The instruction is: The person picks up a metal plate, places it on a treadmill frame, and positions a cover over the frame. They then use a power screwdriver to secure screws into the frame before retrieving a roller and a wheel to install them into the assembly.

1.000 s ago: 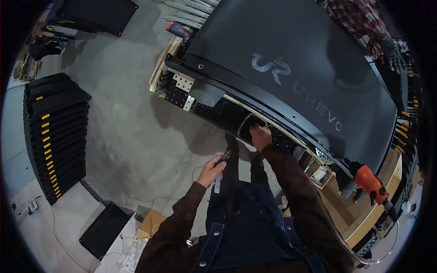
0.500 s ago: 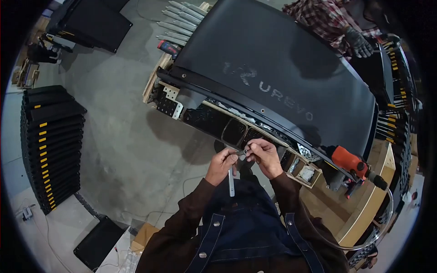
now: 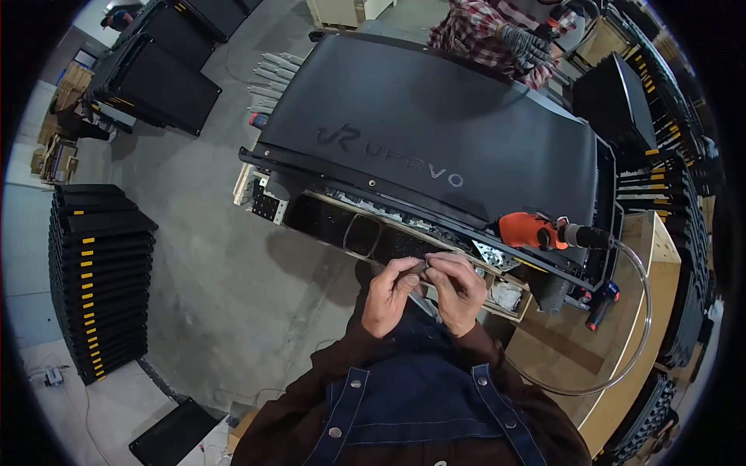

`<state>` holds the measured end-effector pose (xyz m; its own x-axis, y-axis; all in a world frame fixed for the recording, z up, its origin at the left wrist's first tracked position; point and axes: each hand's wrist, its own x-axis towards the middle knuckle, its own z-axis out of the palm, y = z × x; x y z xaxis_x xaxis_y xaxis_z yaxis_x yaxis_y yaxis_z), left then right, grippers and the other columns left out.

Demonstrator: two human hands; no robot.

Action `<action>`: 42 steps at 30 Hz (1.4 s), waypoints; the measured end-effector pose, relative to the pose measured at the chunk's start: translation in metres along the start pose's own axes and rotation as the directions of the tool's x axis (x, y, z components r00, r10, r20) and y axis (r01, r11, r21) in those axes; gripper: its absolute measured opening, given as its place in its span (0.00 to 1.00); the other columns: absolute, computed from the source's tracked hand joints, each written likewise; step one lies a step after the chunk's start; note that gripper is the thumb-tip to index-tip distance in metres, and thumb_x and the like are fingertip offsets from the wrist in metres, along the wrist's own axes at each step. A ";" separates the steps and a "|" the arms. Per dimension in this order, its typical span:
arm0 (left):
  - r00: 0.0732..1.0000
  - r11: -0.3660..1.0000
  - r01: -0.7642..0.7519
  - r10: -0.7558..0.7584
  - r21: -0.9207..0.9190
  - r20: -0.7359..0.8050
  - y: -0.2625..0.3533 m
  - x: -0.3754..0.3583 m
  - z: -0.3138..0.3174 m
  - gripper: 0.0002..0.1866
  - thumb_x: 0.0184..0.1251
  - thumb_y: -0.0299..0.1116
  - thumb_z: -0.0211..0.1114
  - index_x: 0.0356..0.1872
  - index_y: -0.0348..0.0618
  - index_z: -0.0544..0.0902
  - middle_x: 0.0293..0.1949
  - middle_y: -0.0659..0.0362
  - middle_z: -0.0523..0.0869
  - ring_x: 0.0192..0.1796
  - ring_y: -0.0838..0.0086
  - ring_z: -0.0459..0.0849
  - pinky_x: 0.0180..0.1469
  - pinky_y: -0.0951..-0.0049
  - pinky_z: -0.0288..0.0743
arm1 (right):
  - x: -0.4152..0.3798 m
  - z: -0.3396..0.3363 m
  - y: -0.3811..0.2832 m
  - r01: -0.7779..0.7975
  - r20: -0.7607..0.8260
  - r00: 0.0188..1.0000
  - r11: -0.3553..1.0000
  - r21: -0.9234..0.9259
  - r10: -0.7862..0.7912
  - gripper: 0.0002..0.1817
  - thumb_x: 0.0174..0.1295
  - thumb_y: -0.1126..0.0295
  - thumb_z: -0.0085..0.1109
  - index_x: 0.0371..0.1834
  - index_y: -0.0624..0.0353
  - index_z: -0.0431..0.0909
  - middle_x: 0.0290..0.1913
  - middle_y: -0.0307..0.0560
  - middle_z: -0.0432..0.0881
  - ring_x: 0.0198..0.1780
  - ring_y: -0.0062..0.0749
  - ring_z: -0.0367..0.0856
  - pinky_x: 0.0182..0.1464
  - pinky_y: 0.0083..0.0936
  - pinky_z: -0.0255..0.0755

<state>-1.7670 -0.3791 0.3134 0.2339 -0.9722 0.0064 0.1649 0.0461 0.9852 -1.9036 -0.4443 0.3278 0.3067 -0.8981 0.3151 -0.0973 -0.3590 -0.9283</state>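
My left hand (image 3: 387,299) and my right hand (image 3: 458,293) meet in front of my apron, fingertips together. Both pinch a small dark metal part (image 3: 421,268), mostly hidden by the fingers. A silvery metal bar (image 3: 425,304) slants down from between the hands; its upper end is hidden. Just beyond my hands is the near side of a large black treadmill (image 3: 396,116) with a logo on its belt. An orange power tool (image 3: 532,231) with a clear hose lies on its near right edge.
Across the treadmill stands a person in a plaid shirt and grey glove (image 3: 527,46). A small wooden box (image 3: 509,299) and a wooden bench (image 3: 622,342) are at the right, with a blue-red tool (image 3: 603,307). Stacked black panels (image 3: 101,283) stand left. Metal bars (image 3: 276,78) lie beyond the treadmill's left end.
My view has shifted, so the treadmill appears lower and further left. My hands have closed in around the small part, and the bar now slants right. The other person's gloved hand has moved.
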 end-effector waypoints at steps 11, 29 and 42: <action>0.947 0.877 -0.158 0.265 0.453 -0.183 -0.008 -0.003 0.067 0.13 0.73 0.23 0.60 0.55 0.39 0.82 0.37 0.53 0.81 0.35 0.65 0.83 0.36 0.71 0.76 | -0.016 -0.043 0.015 -0.066 -0.021 0.998 0.996 0.056 0.067 0.08 0.62 0.85 0.62 0.44 0.67 0.81 0.47 0.54 0.83 0.42 0.35 0.85 0.43 0.24 0.79; 0.647 0.260 0.736 -0.539 -0.624 0.539 -0.254 0.106 0.103 0.12 0.72 0.47 0.61 0.35 0.53 0.78 0.28 0.71 0.75 0.26 0.85 0.69 0.24 0.82 0.58 | 0.119 -0.115 0.026 -0.126 0.203 0.977 0.947 0.295 0.066 0.28 0.50 0.79 0.74 0.55 0.65 0.72 0.47 0.57 0.84 0.54 0.48 0.85 0.59 0.46 0.80; 0.697 0.254 0.704 -0.428 -0.663 0.576 -0.289 0.123 0.115 0.16 0.69 0.49 0.67 0.48 0.51 0.84 0.41 0.63 0.87 0.39 0.75 0.86 0.36 0.70 0.82 | 0.117 -0.108 0.040 0.009 0.146 0.988 0.961 0.275 -0.050 0.22 0.57 0.72 0.73 0.50 0.64 0.71 0.43 0.56 0.83 0.47 0.47 0.85 0.57 0.48 0.80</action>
<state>-1.8965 -0.5385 0.0491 -0.4593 -0.8290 -0.3192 0.8418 -0.5209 0.1415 -1.9740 -0.5911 0.3488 0.4461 -0.8322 0.3294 0.1692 -0.2830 -0.9441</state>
